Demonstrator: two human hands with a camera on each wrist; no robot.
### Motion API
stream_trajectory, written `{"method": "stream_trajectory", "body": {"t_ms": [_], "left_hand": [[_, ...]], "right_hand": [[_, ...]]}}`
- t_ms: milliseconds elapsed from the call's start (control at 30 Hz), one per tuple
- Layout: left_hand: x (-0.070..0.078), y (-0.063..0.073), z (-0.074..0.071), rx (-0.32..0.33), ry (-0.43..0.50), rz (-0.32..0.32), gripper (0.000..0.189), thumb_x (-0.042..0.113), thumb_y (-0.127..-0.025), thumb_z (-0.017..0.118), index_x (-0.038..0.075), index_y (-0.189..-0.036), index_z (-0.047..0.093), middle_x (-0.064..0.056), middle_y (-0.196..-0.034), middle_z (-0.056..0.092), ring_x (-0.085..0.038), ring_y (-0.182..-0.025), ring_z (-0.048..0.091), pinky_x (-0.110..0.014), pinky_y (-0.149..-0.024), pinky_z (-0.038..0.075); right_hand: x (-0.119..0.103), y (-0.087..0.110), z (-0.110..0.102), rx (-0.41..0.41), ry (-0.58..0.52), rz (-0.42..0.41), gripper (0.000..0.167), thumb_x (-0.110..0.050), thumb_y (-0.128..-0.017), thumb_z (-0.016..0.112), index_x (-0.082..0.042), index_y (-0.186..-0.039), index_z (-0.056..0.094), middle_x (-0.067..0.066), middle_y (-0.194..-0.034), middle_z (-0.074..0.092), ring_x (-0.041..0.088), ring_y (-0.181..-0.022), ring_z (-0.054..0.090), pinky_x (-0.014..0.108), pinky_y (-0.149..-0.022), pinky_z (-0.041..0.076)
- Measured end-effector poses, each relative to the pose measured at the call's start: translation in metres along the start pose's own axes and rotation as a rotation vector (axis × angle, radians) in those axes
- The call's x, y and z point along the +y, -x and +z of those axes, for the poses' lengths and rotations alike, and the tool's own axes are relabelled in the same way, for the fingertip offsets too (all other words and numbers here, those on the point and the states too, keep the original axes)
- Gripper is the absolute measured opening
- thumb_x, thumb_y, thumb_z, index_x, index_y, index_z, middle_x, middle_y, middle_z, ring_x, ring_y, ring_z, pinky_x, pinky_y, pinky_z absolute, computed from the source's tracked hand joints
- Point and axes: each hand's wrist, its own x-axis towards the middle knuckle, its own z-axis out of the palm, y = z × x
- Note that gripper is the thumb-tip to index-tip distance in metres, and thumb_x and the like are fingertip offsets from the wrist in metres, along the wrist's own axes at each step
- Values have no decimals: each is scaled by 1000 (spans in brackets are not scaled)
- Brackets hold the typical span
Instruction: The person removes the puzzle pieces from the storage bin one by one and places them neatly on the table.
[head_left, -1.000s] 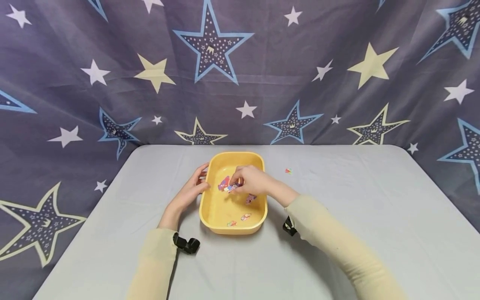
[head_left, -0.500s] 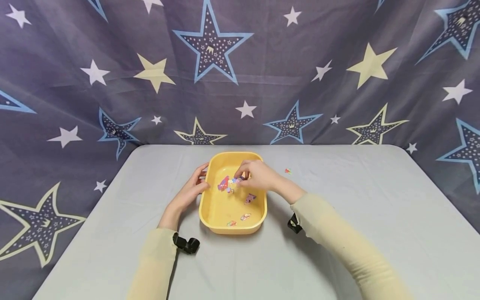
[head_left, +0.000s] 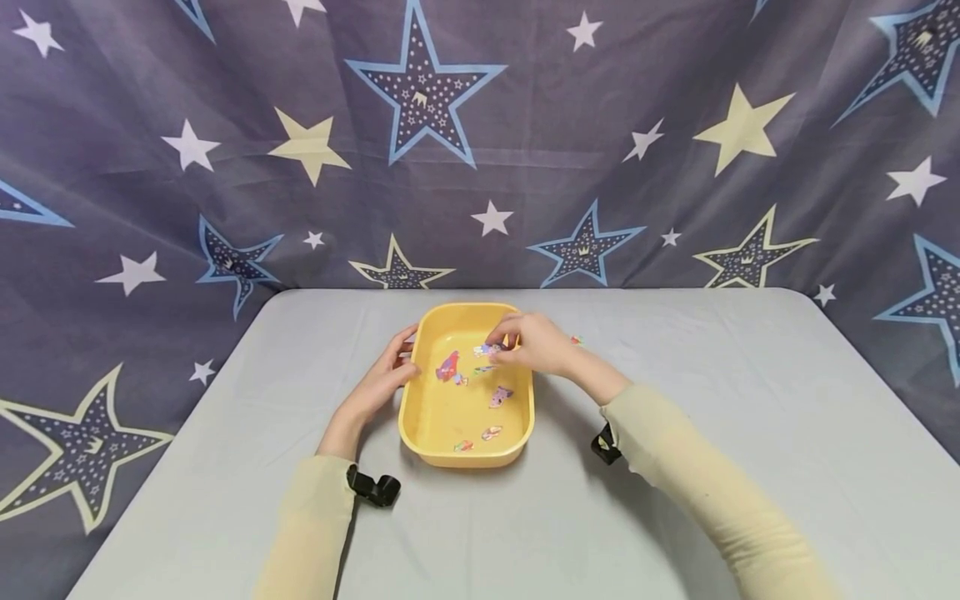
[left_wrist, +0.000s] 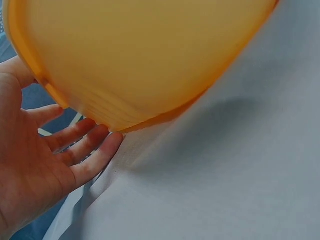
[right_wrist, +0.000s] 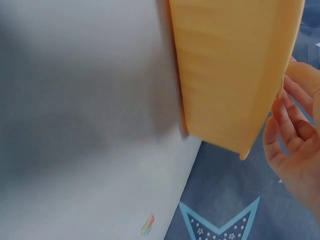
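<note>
A yellow plastic tub point(head_left: 468, 461) stands on the table with several small, colourful, flat cut-out pieces inside. At its left side my left hand point(head_left: 381, 379) holds the wall, thumb at the rim and fingertips against the outside, as the left wrist view shows. Over the tub's right part, my right hand point(head_left: 542, 343) pinches a small blue, white and purple flat piece point(head_left: 482, 350). A small blue-green piece point(head_left: 482, 370) lies below those fingers. Further pieces on the tub floor are a red-purple one point(head_left: 447, 367), a purple one point(head_left: 501, 397) and two small ones near the front.
One small colourful piece point(right_wrist: 148, 225) lies on the table point(head_left: 720, 400) beyond the tub's right side, partly behind the right hand in the head view. A dark star-patterned cloth point(head_left: 450, 200) hangs behind the table. Black bands with cameras sit on both wrists.
My right hand has moved right and slightly away with the pinched piece, towards the tub's right wall. The blue-green piece has come into view beneath it. My left hand has stayed put.
</note>
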Motion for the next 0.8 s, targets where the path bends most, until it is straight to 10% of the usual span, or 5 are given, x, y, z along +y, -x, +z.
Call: {"method": "stream_trajectory", "body": {"t_ms": [533,800], "left_hand": [[-1,-1,-1,-11,53,19,74,5,-78,48,20,-145,20,-19,-132,33,-30,-109,42,-29,-80,41],[26,14,3,-31,36,2,75,5,-77,46,12,-146,16,-24,-134,30,-34,-110,40,-29,-80,40]], "right_hand": [[24,14,-21,73,-5,62,20,-22,-75,71,-13,-93,71,-1,-83,60,14,-74,55,28,-64,45],[34,24,-30,98,18,98,24,-24,-74,72,-11,-95,69,1,-82,61,16,-72,57,27,-63,45]]}}
